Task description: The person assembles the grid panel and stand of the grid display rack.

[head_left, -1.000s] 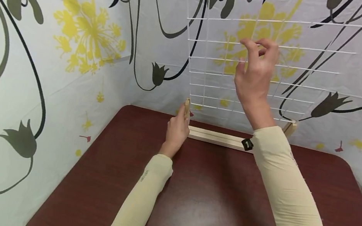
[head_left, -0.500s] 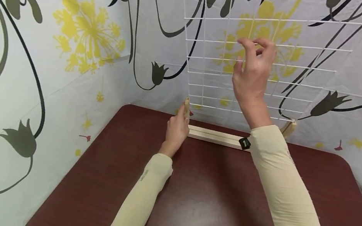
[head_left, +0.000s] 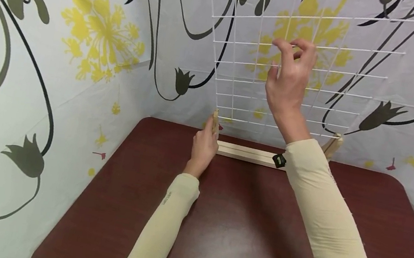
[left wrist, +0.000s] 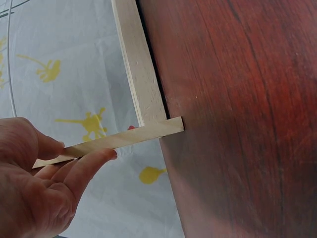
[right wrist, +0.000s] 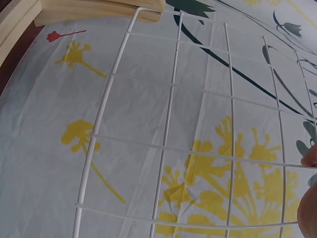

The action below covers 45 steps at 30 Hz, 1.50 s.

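Observation:
A white wire grid panel (head_left: 248, 17) stands up from a wooden base with uprights at its two ends. My left hand (head_left: 204, 148) pinches the left wooden upright (left wrist: 124, 139) between thumb and fingers, where it joins the base bar (left wrist: 141, 64). Higher up, my right hand (head_left: 290, 79) has its fingers and thumb curled around a wire in the middle of the grid. At the right edge of the right wrist view, only the tips of that hand show. The grid's lower right corner meets the end of the right wooden upright (right wrist: 94, 12).
The dark red-brown table (head_left: 222, 238) has rounded far corners, and the base lies along its far edge. Close behind and to the left hangs a pale sheet (head_left: 82, 128) with flower prints. A small black tag (head_left: 279, 160) sits at the right sleeve's cuff.
The grid and my right hand have shifted slightly left and up in the head view. Both hands keep the same hold.

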### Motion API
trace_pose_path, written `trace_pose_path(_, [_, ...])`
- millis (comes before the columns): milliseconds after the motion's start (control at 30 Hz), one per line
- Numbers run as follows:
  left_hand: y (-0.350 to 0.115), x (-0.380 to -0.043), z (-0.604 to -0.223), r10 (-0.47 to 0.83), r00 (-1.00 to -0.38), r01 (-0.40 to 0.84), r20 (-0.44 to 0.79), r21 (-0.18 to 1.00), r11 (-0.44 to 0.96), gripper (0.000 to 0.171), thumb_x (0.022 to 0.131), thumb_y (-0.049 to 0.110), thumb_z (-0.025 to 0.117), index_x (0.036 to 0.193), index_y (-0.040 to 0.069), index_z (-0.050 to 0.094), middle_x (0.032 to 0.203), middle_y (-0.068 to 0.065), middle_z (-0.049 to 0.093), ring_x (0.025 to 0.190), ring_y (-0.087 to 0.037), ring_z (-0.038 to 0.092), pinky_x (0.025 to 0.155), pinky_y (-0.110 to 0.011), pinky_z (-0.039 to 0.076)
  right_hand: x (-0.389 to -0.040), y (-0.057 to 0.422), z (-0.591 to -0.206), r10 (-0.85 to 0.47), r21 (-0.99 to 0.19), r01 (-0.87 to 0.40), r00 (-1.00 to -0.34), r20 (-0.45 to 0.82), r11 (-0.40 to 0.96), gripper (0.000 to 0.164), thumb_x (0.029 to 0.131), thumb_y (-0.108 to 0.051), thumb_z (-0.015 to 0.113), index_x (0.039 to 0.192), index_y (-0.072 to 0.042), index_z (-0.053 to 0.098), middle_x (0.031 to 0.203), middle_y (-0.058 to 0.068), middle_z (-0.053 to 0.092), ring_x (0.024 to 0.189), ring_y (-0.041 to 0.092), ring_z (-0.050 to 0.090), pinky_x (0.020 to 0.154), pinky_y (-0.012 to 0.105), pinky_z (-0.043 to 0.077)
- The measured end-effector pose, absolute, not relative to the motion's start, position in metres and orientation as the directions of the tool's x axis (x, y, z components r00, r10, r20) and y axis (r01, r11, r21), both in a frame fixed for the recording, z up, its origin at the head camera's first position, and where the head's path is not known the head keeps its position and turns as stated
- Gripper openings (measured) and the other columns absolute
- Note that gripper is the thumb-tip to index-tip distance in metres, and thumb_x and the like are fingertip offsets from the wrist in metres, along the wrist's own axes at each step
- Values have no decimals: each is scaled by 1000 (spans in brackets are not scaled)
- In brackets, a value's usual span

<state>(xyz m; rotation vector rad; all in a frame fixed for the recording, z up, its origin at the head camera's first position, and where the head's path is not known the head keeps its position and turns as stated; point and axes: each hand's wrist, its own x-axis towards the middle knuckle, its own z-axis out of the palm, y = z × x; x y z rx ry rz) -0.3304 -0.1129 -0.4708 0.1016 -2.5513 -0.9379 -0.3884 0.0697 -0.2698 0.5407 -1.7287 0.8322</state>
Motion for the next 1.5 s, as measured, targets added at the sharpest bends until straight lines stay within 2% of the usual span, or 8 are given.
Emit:
trace_pose_path(367, [-104, -332, -468, -198, -911, 92, 361, 648, 756, 61, 107, 11, 61, 161, 21, 36, 126, -23, 74, 104, -43, 76, 83, -56, 63, -389, 78, -267, 23, -238, -701, -302, 953, 673, 55, 83, 14, 54, 128, -15, 67, 126, 22, 52, 110, 39, 49, 91, 38, 41])
trace_pose_path(633, [-102, -333, -469, -192, -912, 95, 364, 640, 762, 58, 108, 12, 59, 160, 20, 37, 128, -24, 73, 105, -43, 76, 83, -55, 63, -393, 85, -275, 36, -255, -691, -315, 948, 676, 50, 83, 14, 55, 126, -11, 67, 126, 28, 54, 114, 41, 49, 93, 38, 42])
trace_pose_path(800, [-102, -334, -469, -193, -911, 89, 364, 631, 771, 59, 108, 12, 59, 161, 20, 36, 127, -24, 74, 104, -43, 77, 82, -55, 63, -393, 91, -282, 51, -275, -681, -329, 943, 679, 48, 85, 13, 59, 126, -11, 66, 125, 29, 54, 120, 39, 49, 97, 40, 45])
trace_pose_path(1033, [-105, -335, -470, -206, -905, 76, 371, 620, 781, 57, 108, 13, 58, 160, 20, 37, 126, -24, 74, 103, -44, 77, 83, -56, 63, -391, 98, -290, 12, -261, -691, -343, 939, 674, 44, 90, 5, 67, 131, -12, 65, 127, 29, 53, 118, 40, 49, 102, 43, 45])
trace_pose_path(1300, [-112, -330, -470, -189, -924, 82, 331, 657, 750, 57, 108, 15, 59, 160, 24, 37, 126, -23, 74, 103, -45, 76, 83, -58, 62, -388, 102, -292, -39, -262, -702, -382, 923, 662, 51, 88, 6, 72, 134, -14, 63, 126, 26, 50, 120, 41, 49, 104, 44, 45])
trace_pose_path(1400, [-116, -329, -469, -200, -935, 59, 292, 685, 726, 63, 108, 23, 61, 164, 30, 33, 131, -18, 73, 103, -43, 76, 81, -58, 62, -387, 104, -291, -78, -257, -710, -402, 912, 655, 52, 88, 7, 73, 136, -13, 62, 127, 28, 49, 120, 42, 49, 105, 44, 45])
trace_pose_path(1500, [-118, -330, -466, -200, -943, 61, 267, 728, 682, 72, 107, 36, 62, 168, 30, 24, 150, -9, 64, 110, -40, 74, 83, -58, 60, -386, 107, -290, -127, -240, -711, -421, 898, 661, 51, 91, 4, 73, 137, -12, 59, 127, 28, 46, 116, 44, 50, 104, 47, 46])
